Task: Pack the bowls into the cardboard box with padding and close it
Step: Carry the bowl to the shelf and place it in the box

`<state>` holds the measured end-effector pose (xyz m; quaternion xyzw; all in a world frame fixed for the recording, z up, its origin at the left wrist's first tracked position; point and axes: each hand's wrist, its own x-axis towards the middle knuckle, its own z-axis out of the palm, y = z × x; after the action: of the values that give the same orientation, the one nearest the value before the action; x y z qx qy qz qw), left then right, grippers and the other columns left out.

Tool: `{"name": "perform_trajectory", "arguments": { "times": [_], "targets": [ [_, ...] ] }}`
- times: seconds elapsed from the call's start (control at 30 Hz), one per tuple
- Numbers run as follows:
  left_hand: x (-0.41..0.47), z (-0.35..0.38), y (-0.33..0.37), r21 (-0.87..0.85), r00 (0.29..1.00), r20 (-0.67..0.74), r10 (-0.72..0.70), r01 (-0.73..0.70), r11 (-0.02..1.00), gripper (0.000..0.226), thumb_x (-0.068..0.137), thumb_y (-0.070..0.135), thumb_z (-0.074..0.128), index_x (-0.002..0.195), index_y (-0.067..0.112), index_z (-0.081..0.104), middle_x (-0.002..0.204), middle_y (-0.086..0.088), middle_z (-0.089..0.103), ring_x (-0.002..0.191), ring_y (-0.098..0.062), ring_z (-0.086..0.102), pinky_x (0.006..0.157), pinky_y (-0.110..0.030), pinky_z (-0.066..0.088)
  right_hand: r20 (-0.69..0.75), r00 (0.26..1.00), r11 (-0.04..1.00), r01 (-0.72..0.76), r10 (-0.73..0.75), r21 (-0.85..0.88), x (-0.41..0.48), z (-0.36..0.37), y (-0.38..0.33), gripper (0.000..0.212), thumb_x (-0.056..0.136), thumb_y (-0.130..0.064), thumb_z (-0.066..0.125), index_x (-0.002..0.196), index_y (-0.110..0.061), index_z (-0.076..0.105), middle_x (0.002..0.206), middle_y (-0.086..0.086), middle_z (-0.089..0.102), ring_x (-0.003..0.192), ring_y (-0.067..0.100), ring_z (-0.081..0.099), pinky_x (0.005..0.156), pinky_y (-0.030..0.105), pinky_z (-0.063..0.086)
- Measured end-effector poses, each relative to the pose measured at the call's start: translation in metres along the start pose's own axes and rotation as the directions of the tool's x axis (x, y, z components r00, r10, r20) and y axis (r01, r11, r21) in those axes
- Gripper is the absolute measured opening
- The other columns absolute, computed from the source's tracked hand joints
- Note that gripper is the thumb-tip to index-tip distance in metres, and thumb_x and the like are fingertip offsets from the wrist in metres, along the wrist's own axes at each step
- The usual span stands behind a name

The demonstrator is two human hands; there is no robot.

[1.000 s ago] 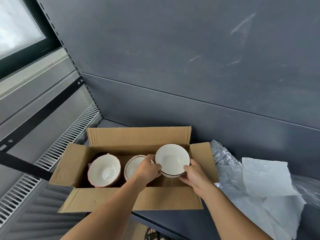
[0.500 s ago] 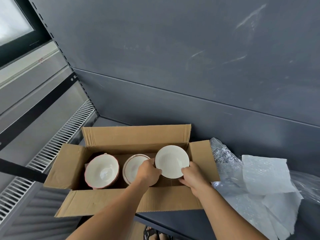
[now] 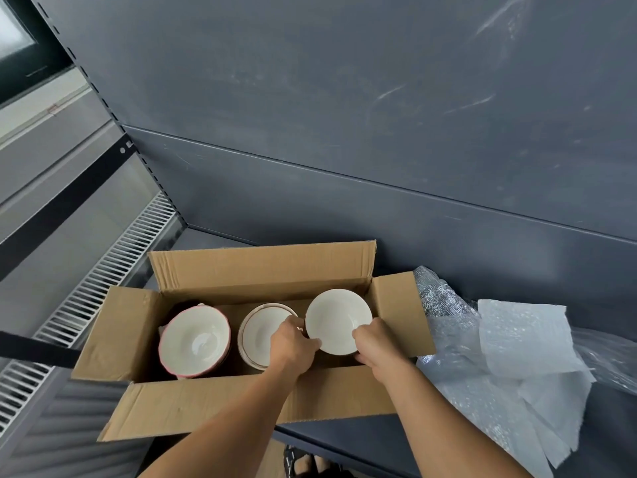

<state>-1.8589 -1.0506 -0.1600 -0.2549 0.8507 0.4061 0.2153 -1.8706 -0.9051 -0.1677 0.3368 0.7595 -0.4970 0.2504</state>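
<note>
— The surroundings?
— I saw a dark grey shelf (image 3: 344, 439), a window (image 3: 13, 43) at ten o'clock, bubble wrap (image 3: 517, 339) at four.
— The grip?
— Left hand (image 3: 291, 346) and right hand (image 3: 374, 343) pinched the white bowl (image 3: 336, 319) by its rim, at the three o'clock end of the cardboard box (image 3: 241, 405); its underside was hidden

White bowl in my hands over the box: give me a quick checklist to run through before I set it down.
1. Grip on the white bowl: left hand and right hand each hold its rim. Ok.
2. Free spot at the right end of the box: hidden under the bowl. Cannot tell.
3. Padding between the middle bowl and the pink-rimmed bowl: none shows. Not ok.
4. Bubble wrap at hand: lies just right of the box. Ok.
5. Box flaps out of the way: all folded outward. Ok.
</note>
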Motion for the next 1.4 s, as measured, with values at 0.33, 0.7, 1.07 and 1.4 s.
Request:
{"name": "perform_trajectory", "arguments": {
  "times": [0.33, 0.7, 1.07, 1.4],
  "targets": [
    [0.004, 0.006, 0.000, 0.114, 0.998, -0.004, 0.056, -0.055, 0.992, 0.040, 0.086, 0.021, 0.071, 0.125, 0.016, 0.062, 0.108, -0.004, 0.069, 0.092, -0.018, 0.064, 0.081, -0.027, 0.055, -0.043, 0.998, 0.993, -0.041, 0.036, -0.108, 0.007, 0.008, -0.003, 0.043, 0.092, -0.008, 0.043, 0.135, -0.002, 0.041, 0.130, 0.019, 0.052, 0.100, 0.032, 0.050, 0.086, 0.047, 0.057],
    [0.001, 0.010, 0.001, 0.145, 0.999, -0.028, 0.042, -0.037, 0.989, 0.045, 0.085, 0.016, 0.072, 0.127, 0.013, 0.057, 0.110, -0.007, 0.068, 0.099, -0.022, 0.064, 0.083, -0.028, 0.051, 0.057, 0.991, 0.993, -0.121, 0.122, -0.010, 0.012, 0.008, -0.007, 0.047, 0.094, -0.011, 0.042, 0.141, -0.007, 0.039, 0.134, 0.016, 0.050, 0.117, 0.038, 0.053, 0.073, 0.041, 0.060],
    [0.001, 0.003, 0.006, 0.254, 0.996, 0.031, 0.085, -0.090, 0.963, 0.035, 0.089, 0.010, 0.052, 0.121, 0.017, 0.065, 0.103, -0.007, 0.069, 0.083, -0.020, 0.059, 0.071, -0.024, 0.048, 0.046, 0.991, 0.992, -0.121, 0.123, -0.039, 0.006, 0.004, -0.012, 0.044, 0.093, -0.014, 0.045, 0.137, -0.009, 0.045, 0.132, 0.012, 0.052, 0.112, 0.035, 0.055, 0.075, 0.041, 0.057],
    [0.000, 0.005, 0.008, 0.343, 0.989, 0.126, 0.082, -0.121, 0.932, 0.028, 0.093, 0.012, 0.048, 0.118, 0.011, 0.062, 0.112, -0.009, 0.067, 0.100, -0.026, 0.063, 0.084, -0.030, 0.052, -0.032, 0.997, 0.994, -0.079, 0.076, -0.079, 0.001, 0.004, -0.009, 0.040, 0.092, -0.015, 0.050, 0.131, -0.005, 0.051, 0.110, 0.010, 0.053, 0.097, 0.030, 0.052, 0.084, 0.041, 0.056]
  ]
}}
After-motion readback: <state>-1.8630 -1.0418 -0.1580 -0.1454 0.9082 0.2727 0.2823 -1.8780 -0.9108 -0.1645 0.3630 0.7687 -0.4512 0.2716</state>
